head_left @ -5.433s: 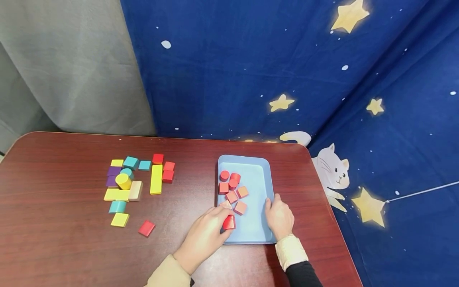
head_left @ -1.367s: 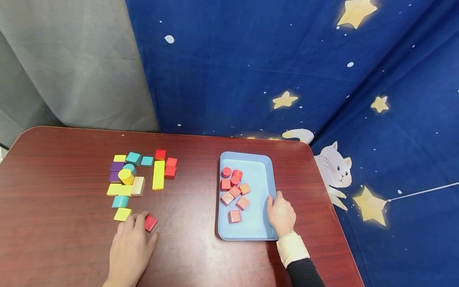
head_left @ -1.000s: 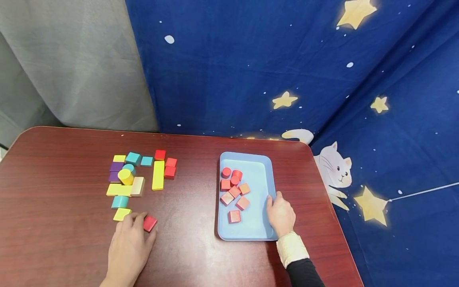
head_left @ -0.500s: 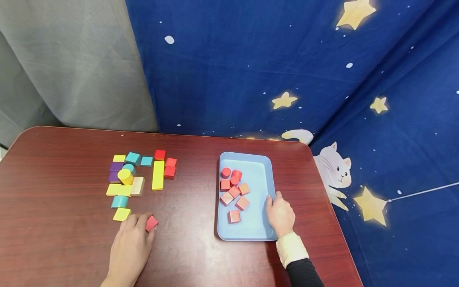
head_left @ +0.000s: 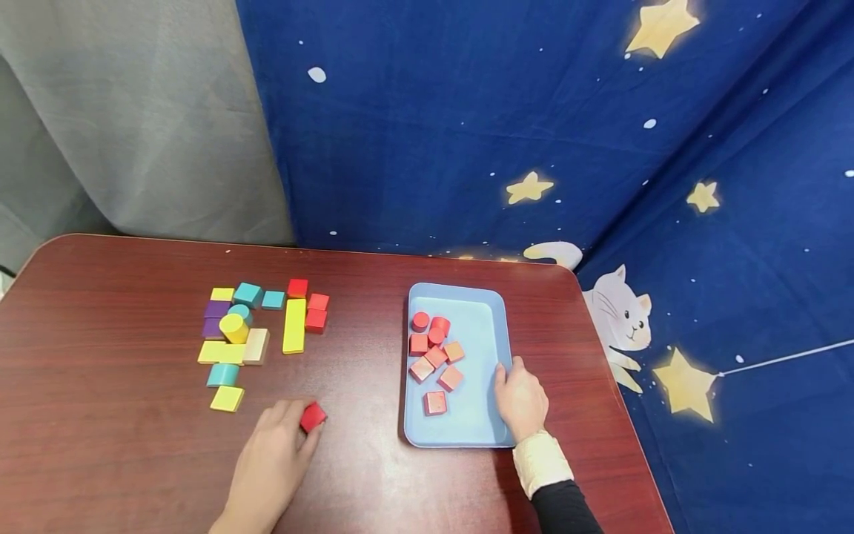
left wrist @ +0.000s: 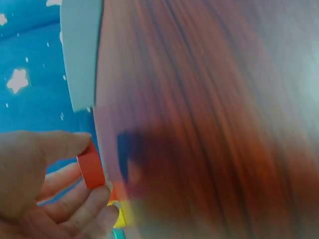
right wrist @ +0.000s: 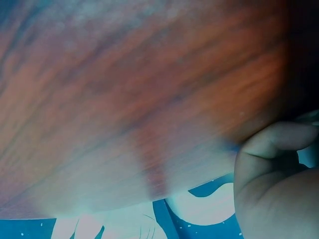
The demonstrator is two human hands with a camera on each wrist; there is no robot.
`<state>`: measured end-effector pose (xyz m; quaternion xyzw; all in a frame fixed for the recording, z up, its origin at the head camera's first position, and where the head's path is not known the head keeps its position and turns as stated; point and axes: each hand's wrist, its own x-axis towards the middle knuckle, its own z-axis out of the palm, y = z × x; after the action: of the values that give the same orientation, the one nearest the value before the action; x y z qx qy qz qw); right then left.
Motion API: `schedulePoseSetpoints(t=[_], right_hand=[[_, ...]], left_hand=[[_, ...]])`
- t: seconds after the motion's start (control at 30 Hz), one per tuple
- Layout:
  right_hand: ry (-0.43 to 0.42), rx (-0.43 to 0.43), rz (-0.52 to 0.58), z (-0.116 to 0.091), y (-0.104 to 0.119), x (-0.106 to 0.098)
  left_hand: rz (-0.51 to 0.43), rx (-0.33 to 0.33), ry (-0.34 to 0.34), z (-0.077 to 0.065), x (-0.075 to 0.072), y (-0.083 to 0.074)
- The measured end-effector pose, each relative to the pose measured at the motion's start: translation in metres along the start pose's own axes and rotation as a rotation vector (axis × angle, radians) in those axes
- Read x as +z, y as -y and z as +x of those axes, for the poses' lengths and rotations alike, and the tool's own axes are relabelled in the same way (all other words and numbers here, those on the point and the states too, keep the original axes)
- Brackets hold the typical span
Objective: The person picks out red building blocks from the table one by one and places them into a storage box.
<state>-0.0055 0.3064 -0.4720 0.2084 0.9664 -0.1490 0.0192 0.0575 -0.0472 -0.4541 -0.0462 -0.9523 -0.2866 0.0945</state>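
In the head view my left hand [head_left: 270, 460] pinches a small red block [head_left: 313, 417] over the table, left of the tray. The left wrist view shows this block [left wrist: 91, 167] between the thumb and the fingertips, apart from the table. My right hand [head_left: 523, 400] grips the right rim of the light blue tray [head_left: 460, 440], thumb on the inner side. Inside the tray lie several red cubes and cylinders, among them a cube [head_left: 435, 403] near the front and a cylinder [head_left: 420, 321] at the left wall. In the right wrist view curled fingers of the right hand [right wrist: 274, 179] show; most of the tray is hidden there.
Left of the tray, several blocks stand on the table [head_left: 360, 356]: a long yellow block [head_left: 293, 326], a red block [head_left: 316, 320], a yellow cylinder [head_left: 233, 328], a teal arched block [head_left: 223, 375] and a flat yellow block [head_left: 227, 399]. A curtain [head_left: 414, 133] hangs behind.
Earlier the left hand left a red cube in the tray and moved to the red block at the left. It has now taken that block and carried it rightward. The right hand stays on the tray.
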Motion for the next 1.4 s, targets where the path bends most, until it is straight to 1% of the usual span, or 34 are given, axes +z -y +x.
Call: schedulePoseSetpoints(t=[0.17,0.23,0.4,0.6,0.77,0.9,1.0,1.17,1.4], right_hand=[[0.0,0.011,0.004,0.0,-0.001,0.001],[-0.001,0.015,0.004,0.0,-0.001,0.001],[-0.004,0.017,0.003,0.0,0.0,0.0],[0.0,0.015,0.002,0.0,0.001,-0.001],[-0.002,0.013,0.003,0.0,0.0,-0.001],[-0.003,0.013,0.004,0.0,-0.001,0.001],[-0.005,0.012,0.005,0.0,-0.001,0.001],[-0.013,0.009,0.008,0.001,-0.002,0.002],[-0.005,0.01,0.006,0.001,-0.002,0.001]], left_hand=[[-0.03,0.062,0.055,-0.001,0.01,-0.019],[-0.044,0.096,0.056,-0.002,0.013,-0.026],[-0.072,0.162,0.029,0.0,0.018,-0.038],[-0.097,0.196,0.015,0.003,0.02,-0.048],[-0.115,0.209,0.043,0.006,0.023,-0.059],[-0.145,0.239,0.066,0.01,0.027,-0.069],[-0.162,0.293,0.063,0.015,0.031,-0.075],[-0.187,0.394,0.03,0.021,0.037,-0.085],[-0.201,0.472,0.009,0.029,0.047,-0.095]])
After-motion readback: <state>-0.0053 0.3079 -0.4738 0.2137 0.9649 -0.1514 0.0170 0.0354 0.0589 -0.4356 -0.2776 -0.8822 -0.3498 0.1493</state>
